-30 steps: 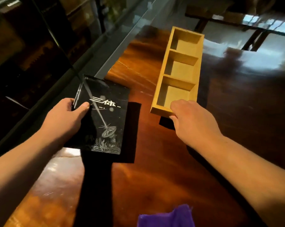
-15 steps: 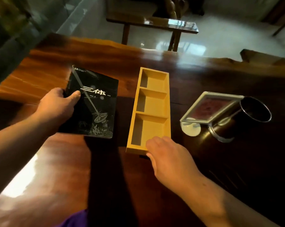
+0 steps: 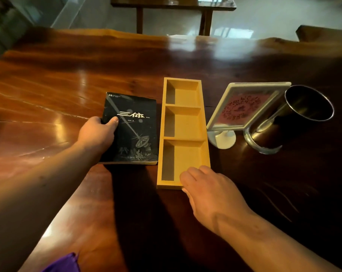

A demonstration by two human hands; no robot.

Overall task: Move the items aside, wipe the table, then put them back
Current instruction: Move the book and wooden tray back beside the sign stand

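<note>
Black and glossy, the paperback book with pale cover lettering and a dish-antenna drawing (image 3: 133, 130) lies flat on the polished reddish-brown wooden desk (image 3: 58, 91), left of centre. The left hand (image 3: 98, 132) has its grip clenched on the book's left edge: the thumb (image 3: 113, 121) presses on the cover and the other fingers are tucked under the spine side, out of sight. The book's right edge runs just beside the long yellow wooden tray with three open compartments (image 3: 182, 112), nearly touching it; whether they meet cannot be told.

The tray lies lengthwise away from the person, and all three compartments show bare bottoms. The right hand (image 3: 209, 191) rests on the tray's near right corner, its fingers curled over the near end wall into the nearest compartment. Whether its grip truly clamps the wall or only lies on it cannot be told, since the thumb is hidden below the hand.

Right of the tray stands a white-framed picture stand with a reddish dotted insert on a round white foot (image 3: 242, 108), tilted back. Its foot sits close to the tray's right wall but apart from it. Directly right of the frame, and overlapped by it, is a dark shiny metal cup with a ringed base (image 3: 301, 116), its mouth open toward the camera.

At the bottom edge, near the left forearm, a corner of purple cloth (image 3: 62, 264) shows. Beyond the desk's far edge stands another dark wooden table on a pale shiny floor (image 3: 274, 18).
</note>
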